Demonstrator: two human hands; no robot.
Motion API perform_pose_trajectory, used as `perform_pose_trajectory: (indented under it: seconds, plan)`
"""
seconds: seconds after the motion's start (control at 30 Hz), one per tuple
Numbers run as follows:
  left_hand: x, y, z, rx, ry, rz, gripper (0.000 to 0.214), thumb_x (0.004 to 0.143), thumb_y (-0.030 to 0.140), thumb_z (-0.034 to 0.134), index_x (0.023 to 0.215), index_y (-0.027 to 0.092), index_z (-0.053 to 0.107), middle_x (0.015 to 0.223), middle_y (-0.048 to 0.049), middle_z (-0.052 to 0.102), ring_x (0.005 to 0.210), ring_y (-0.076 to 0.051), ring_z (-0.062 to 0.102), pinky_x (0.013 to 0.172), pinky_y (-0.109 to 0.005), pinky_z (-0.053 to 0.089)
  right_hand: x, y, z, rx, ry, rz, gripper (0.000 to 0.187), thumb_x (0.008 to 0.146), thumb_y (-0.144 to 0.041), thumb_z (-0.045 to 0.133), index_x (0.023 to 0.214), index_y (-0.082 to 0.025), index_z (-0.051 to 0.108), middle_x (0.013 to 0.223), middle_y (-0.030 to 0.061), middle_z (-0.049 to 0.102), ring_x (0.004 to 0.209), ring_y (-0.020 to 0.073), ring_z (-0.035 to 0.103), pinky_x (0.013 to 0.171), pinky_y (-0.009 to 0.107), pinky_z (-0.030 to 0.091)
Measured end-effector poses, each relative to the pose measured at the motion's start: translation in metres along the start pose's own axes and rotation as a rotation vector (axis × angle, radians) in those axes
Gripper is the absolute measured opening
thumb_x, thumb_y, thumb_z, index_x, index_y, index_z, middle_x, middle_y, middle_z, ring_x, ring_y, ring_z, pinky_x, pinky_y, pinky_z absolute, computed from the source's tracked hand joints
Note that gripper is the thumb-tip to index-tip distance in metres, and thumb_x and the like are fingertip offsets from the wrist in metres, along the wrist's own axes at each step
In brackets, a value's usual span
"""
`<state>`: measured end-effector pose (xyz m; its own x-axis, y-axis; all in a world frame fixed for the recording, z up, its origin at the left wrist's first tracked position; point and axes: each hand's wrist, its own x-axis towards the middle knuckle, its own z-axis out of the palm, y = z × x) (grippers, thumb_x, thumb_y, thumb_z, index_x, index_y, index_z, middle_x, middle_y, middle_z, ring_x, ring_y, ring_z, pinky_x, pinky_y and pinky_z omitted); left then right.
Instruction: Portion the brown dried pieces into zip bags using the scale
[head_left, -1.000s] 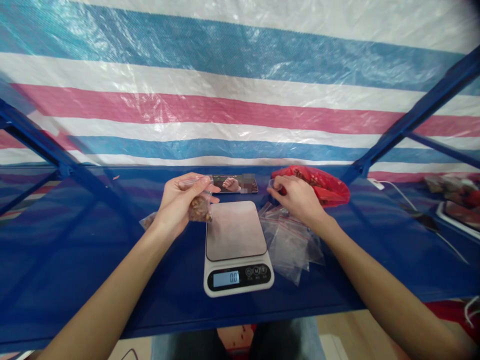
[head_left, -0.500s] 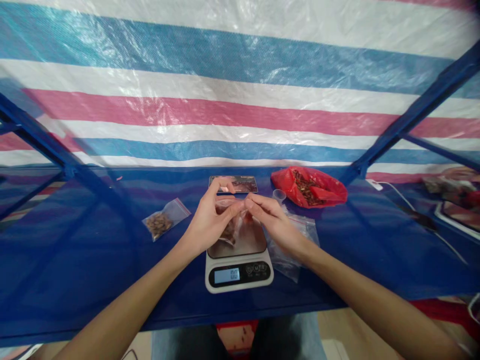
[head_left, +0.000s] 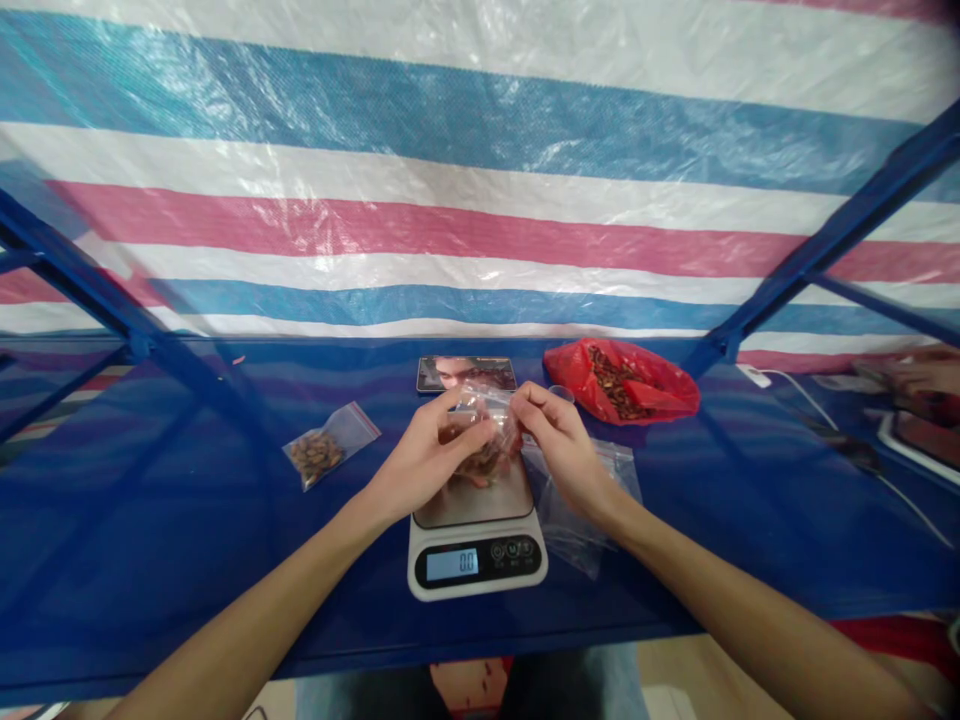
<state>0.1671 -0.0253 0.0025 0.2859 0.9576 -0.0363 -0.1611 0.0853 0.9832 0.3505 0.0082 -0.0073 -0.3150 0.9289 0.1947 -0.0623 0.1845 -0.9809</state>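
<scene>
Above the kitchen scale [head_left: 477, 504] I hold a clear zip bag [head_left: 487, 455] with brown seed-like pieces inside. My left hand [head_left: 439, 440] grips the bag's left side, thumb across its front. At the bag's upper right corner, my right hand [head_left: 556, 430] pinches the edge. The scale's display reads 0.0. A filled zip bag [head_left: 319, 452] of brown pieces lies to the left. Beside my right hand are flat clear zip bags [head_left: 581, 510], partly under my wrist. A red plastic bag [head_left: 664, 390] holding loose brown pieces stands open at the back right.
A dark picture card or phone [head_left: 427, 374] lies behind the scale. A small clear cup [head_left: 561, 394] is partly hidden by my right hand. Blue frame bars [head_left: 795, 270] rise on both sides. A cable [head_left: 911, 510] and a white-edged device [head_left: 919, 450] lie far right.
The held zip bag has turned to face me more and its top is raised. My right hand has shifted slightly right along its edge. The scale still reads 0.0.
</scene>
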Motion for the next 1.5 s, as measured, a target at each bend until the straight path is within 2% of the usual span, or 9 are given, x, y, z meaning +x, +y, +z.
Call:
perform_pose_trajectory:
  seconds: [0.07,0.13,0.2,0.37,0.6,0.83,1.03,1.27,1.5]
  plan:
    - [0.0,-0.002,-0.001,0.053,0.089,0.093,0.036,0.093,0.051,0.072,0.103,0.017,0.069,0.09,-0.0065,0.078,0.078,-0.021,0.075,0.067,-0.029,0.061,-0.001,0.001,0.0,-0.031,-0.021,-0.03,0.034,0.102,-0.039,0.06,0.074,-0.021,0.054,0.067,-0.004,0.052,0.063,0.012,0.048,0.06,0.025,0.038]
    - [0.0,0.0,-0.001,0.103,0.169,0.146,0.036,0.094,0.051,0.07,0.088,0.015,0.07,0.083,-0.0059,0.077,0.075,-0.019,0.073,0.068,-0.027,0.058,-0.003,-0.001,-0.002,-0.069,-0.058,-0.061,0.034,0.102,-0.039,0.059,0.075,-0.021,0.055,0.068,-0.0039,0.051,0.064,0.012,0.048,0.06,0.025,0.037]
    - [-0.001,0.003,-0.001,0.126,0.199,0.159,0.038,0.095,0.05,0.069,0.081,0.015,0.069,0.077,-0.0047,0.075,0.071,-0.018,0.07,0.066,-0.026,0.056,-0.004,-0.005,-0.003,-0.09,-0.105,-0.078,0.034,0.104,-0.042,0.058,0.077,-0.02,0.057,0.07,-0.0031,0.052,0.066,0.0124,0.049,0.062,0.026,0.038]
    - [-0.005,0.011,0.003,0.138,0.233,0.26,0.036,0.094,0.047,0.071,0.076,0.016,0.072,0.07,-0.0021,0.072,0.065,-0.014,0.066,0.064,-0.024,0.053,-0.007,-0.009,-0.003,-0.029,-0.209,-0.07,0.035,0.101,-0.046,0.064,0.079,-0.02,0.062,0.074,-0.0015,0.055,0.068,0.0133,0.049,0.064,0.027,0.038]
    - [-0.004,0.012,0.001,0.168,0.334,0.361,0.028,0.093,0.04,0.073,0.077,0.017,0.074,0.071,-0.0009,0.073,0.066,-0.012,0.065,0.064,-0.022,0.051,-0.003,0.003,-0.003,0.138,-0.095,0.021,0.036,0.099,-0.044,0.068,0.074,-0.019,0.062,0.075,-0.0004,0.056,0.073,0.0144,0.05,0.07,0.029,0.039]
    - [-0.006,0.015,0.001,0.215,0.296,0.343,0.028,0.094,0.038,0.071,0.075,0.017,0.07,0.069,0.0,0.071,0.063,-0.012,0.064,0.061,-0.021,0.05,-0.003,-0.001,-0.002,0.165,-0.094,0.043,0.032,0.095,-0.041,0.073,0.072,-0.019,0.066,0.072,-0.0007,0.057,0.069,0.0139,0.049,0.066,0.028,0.037]
    - [-0.006,0.011,0.001,0.244,0.236,0.32,0.034,0.097,0.044,0.067,0.077,0.017,0.068,0.07,-0.0017,0.071,0.067,-0.014,0.065,0.068,-0.025,0.052,-0.002,-0.001,-0.005,0.137,-0.072,0.016,0.031,0.093,-0.04,0.072,0.07,-0.019,0.068,0.07,0.0006,0.061,0.067,0.0153,0.052,0.065,0.029,0.039]
    - [-0.008,0.003,0.002,0.371,0.162,0.342,0.03,0.097,0.042,0.068,0.08,0.017,0.069,0.073,-0.0015,0.065,0.069,-0.014,0.058,0.066,-0.024,0.045,-0.008,-0.015,0.003,-0.017,-0.206,-0.06,0.042,0.098,-0.048,0.066,0.068,-0.019,0.059,0.066,-0.002,0.051,0.063,0.0128,0.044,0.059,0.026,0.034]
    - [-0.009,0.001,0.006,0.342,0.097,0.331,0.029,0.098,0.041,0.066,0.082,0.017,0.068,0.075,-0.0006,0.063,0.069,-0.013,0.058,0.066,-0.024,0.044,-0.01,-0.011,0.002,0.009,-0.203,-0.063,0.043,0.098,-0.047,0.068,0.067,-0.019,0.057,0.066,-0.0025,0.047,0.064,0.0123,0.042,0.059,0.026,0.033]
